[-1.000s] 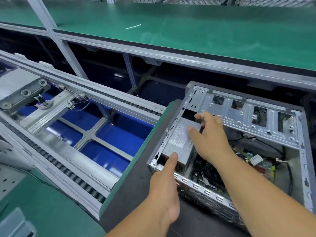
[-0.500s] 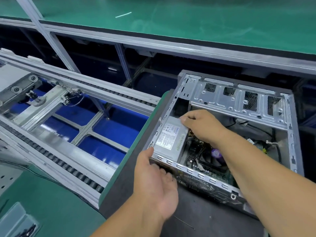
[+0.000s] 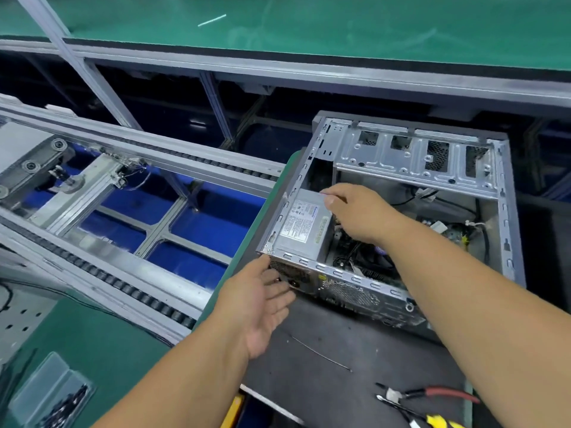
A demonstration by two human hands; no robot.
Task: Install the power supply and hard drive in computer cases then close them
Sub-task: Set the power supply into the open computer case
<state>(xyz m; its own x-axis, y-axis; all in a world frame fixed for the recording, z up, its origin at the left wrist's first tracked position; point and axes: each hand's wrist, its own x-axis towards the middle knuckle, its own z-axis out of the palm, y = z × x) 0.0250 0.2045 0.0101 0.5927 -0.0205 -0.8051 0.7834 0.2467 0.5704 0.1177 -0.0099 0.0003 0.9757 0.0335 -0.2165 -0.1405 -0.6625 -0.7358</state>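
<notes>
Head view: one computer case (image 3: pixel 401 211) lies open on the dark tabletop (image 3: pixel 340 366). One power supply (image 3: pixel 304 225) sits in the case's near-left corner, against both walls. My left hand (image 3: pixel 259 301), fingers relaxed and spread, touches the case's rear panel outside that corner. My right hand (image 3: pixel 355 211), fingers loosely bent, rests at the supply's inner edge, above the open interior. One pair of pliers (image 3: pixel 426 393) lies nearer me than the case.

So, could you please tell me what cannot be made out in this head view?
- Power supply label text: too small and blurred.
- Right hand fingertips: hidden behind the hand itself.
- Left hand fingertips: lost against the dark rear of the case.
- Yellow-handled tool: cut off by the bottom edge.
</notes>
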